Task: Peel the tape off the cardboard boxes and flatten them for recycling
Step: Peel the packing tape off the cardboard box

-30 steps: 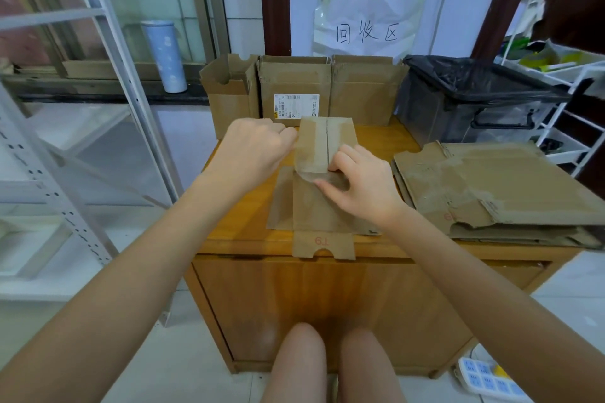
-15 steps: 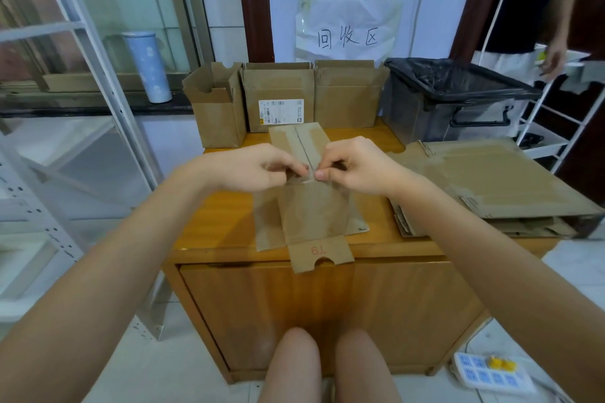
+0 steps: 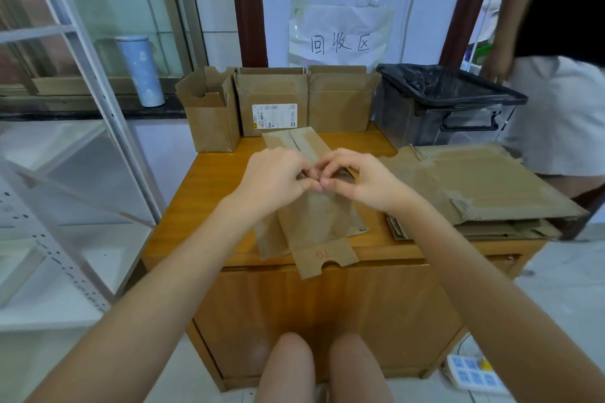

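Left hand (image 3: 278, 177) and right hand (image 3: 363, 181) meet fingertip to fingertip over the middle of the flattened box (image 3: 314, 219), fingers curled in a pinch at one spot on its surface. Likely picking at a tape edge, though the tape itself is too small and hidden to make out.

Box lies flat on the wooden counter (image 3: 203, 186), its near flap, marked 61 in red, overhanging the front edge.

Risks, as judged:
- Both hands pinch and none presses the box down; a hard pull could drag it off the front edge.
- Tape may tear short or lift the paper face.

3 upright boxes (image 3: 271, 98) wait at the back; flattened stack (image 3: 484, 186) sits right, near the black-lined bin (image 3: 445, 108).
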A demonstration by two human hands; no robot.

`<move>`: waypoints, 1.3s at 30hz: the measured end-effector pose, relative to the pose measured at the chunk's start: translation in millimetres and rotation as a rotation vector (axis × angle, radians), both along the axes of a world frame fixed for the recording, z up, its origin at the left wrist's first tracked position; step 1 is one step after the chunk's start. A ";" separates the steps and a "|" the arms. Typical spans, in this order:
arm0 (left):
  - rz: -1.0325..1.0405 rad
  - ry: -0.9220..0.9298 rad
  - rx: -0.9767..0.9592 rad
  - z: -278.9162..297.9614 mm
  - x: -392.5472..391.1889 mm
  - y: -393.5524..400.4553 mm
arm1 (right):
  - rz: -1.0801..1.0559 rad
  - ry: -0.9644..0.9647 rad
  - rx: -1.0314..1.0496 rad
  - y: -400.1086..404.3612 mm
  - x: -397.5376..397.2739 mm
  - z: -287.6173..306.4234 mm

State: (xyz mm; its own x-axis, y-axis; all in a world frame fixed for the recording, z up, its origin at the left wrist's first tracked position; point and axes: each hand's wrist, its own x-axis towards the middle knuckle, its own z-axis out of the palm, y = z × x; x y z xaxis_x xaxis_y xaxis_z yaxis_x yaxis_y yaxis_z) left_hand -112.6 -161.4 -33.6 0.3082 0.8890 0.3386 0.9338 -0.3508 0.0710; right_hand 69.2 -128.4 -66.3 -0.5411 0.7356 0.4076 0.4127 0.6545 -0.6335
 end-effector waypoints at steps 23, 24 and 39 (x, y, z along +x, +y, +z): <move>0.083 -0.118 0.073 -7.5 8.1 0.3 | -0.855 0.875 -0.068 -64.0 -69.6 -54.5; 0.084 -0.114 0.072 -7.6 8.2 0.5 | -0.862 0.882 -0.082 -63.8 -70.8 -54.1; 0.061 -0.089 0.094 -6.4 8.6 -1.2 | -0.813 0.845 -0.114 -60.3 -71.9 -53.4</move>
State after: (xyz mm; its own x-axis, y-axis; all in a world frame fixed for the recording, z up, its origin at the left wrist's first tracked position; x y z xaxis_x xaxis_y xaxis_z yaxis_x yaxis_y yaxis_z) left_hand -104.0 -162.6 -40.0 0.2194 0.8685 0.4445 0.9451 -0.3023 0.1243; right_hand -2.7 -188.7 -119.6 0.5138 0.7954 0.3215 0.1035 0.3145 -0.9436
